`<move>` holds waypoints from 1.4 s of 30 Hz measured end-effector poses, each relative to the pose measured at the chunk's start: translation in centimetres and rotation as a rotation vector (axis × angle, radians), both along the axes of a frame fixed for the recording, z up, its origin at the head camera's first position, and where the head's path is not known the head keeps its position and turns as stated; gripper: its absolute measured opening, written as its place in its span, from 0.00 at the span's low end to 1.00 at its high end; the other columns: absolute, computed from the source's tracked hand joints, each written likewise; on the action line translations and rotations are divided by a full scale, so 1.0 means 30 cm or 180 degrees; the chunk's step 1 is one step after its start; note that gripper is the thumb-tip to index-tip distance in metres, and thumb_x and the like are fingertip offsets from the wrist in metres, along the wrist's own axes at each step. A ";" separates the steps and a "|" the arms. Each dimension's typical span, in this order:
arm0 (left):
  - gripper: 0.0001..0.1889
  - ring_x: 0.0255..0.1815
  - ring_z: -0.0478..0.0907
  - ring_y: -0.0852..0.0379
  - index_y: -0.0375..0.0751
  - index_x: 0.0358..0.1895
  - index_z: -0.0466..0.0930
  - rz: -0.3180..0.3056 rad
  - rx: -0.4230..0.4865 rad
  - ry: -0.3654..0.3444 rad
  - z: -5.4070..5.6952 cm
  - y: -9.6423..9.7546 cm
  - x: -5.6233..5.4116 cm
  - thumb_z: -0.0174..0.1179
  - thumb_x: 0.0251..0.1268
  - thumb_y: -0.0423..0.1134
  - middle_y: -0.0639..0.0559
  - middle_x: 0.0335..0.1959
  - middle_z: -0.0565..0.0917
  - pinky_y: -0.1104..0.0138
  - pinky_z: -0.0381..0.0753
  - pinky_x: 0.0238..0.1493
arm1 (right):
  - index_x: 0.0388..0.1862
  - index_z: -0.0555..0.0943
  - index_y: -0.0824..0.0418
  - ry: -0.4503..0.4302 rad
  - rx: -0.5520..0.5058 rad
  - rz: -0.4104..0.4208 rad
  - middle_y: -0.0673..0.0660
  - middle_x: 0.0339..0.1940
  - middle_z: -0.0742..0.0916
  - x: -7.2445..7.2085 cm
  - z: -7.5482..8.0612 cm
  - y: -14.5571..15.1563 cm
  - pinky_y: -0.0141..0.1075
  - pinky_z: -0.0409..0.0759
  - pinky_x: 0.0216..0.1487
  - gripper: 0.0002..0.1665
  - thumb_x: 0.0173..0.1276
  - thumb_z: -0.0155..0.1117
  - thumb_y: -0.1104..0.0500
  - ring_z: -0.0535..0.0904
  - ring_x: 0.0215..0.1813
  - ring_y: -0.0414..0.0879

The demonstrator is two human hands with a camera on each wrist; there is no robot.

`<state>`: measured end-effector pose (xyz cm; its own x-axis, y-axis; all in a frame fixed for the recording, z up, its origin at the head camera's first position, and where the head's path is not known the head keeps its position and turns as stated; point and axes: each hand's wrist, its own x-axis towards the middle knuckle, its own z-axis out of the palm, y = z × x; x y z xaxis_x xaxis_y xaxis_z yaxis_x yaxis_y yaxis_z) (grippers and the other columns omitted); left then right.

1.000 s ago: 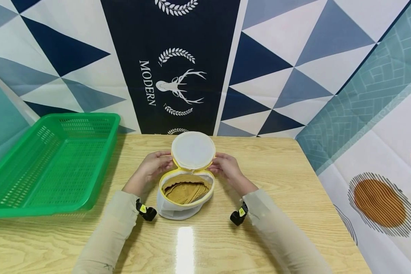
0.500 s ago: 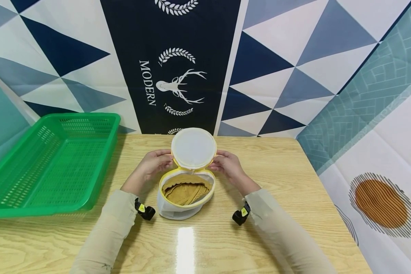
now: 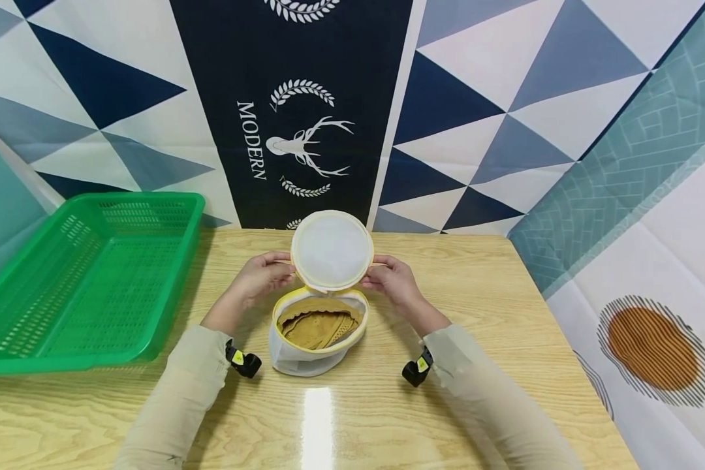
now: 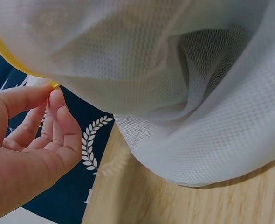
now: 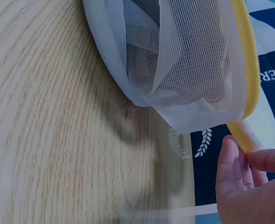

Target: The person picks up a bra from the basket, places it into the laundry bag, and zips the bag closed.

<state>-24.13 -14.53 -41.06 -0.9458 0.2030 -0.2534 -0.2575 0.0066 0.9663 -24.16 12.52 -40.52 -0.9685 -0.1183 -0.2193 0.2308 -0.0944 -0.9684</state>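
Note:
A white mesh laundry bag (image 3: 308,364) with a yellow zipper edge stands on the table, its mouth facing up. Inside it lies a folded tan garment (image 3: 314,329). The bag's round white lid (image 3: 331,250) is raised at the far side, joined to the bag at its near edge. My left hand (image 3: 261,277) pinches the lid's yellow rim from the left; in the left wrist view, thumb and index fingertip meet on a yellow bit. On the opposite side my right hand (image 3: 392,281) pinches the same rim, and the right wrist view shows the yellow edging (image 5: 242,137) between thumb and fingers.
A green perforated plastic basket (image 3: 102,287) sits at the left of the wooden table (image 3: 476,365). Patterned cloth (image 3: 305,150) hangs behind the table's far edge, and more cloth (image 3: 640,274) runs along the right side.
The lid has risen and tilted to face me more. Both hands have shifted slightly up and apart with it, while the bag's body stays put.

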 end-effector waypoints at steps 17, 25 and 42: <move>0.13 0.34 0.80 0.61 0.29 0.51 0.72 -0.0020 -0.0190 0.0350 0.006 -0.015 0.023 0.54 0.65 0.31 0.60 0.32 0.80 0.63 0.81 0.47 | 0.46 0.71 0.74 0.0399 0.0302 -0.0101 0.46 0.23 0.83 0.026 0.009 -0.005 0.28 0.82 0.35 0.11 0.64 0.53 0.74 0.82 0.28 0.38; 0.14 0.33 0.81 0.61 0.27 0.49 0.73 0.0009 -0.0293 0.0565 0.009 -0.012 0.034 0.56 0.64 0.31 0.60 0.30 0.81 0.63 0.81 0.46 | 0.45 0.71 0.76 0.0620 0.0243 -0.0154 0.45 0.22 0.83 0.034 0.003 -0.005 0.29 0.82 0.35 0.11 0.62 0.53 0.75 0.82 0.27 0.37; 0.12 0.30 0.79 0.63 0.27 0.46 0.76 0.0066 -0.0595 0.0913 0.012 -0.019 0.060 0.58 0.62 0.32 0.59 0.30 0.81 0.67 0.80 0.39 | 0.41 0.73 0.76 0.0896 0.0402 -0.0035 0.46 0.26 0.83 0.060 0.010 0.011 0.29 0.82 0.39 0.08 0.62 0.56 0.74 0.81 0.28 0.37</move>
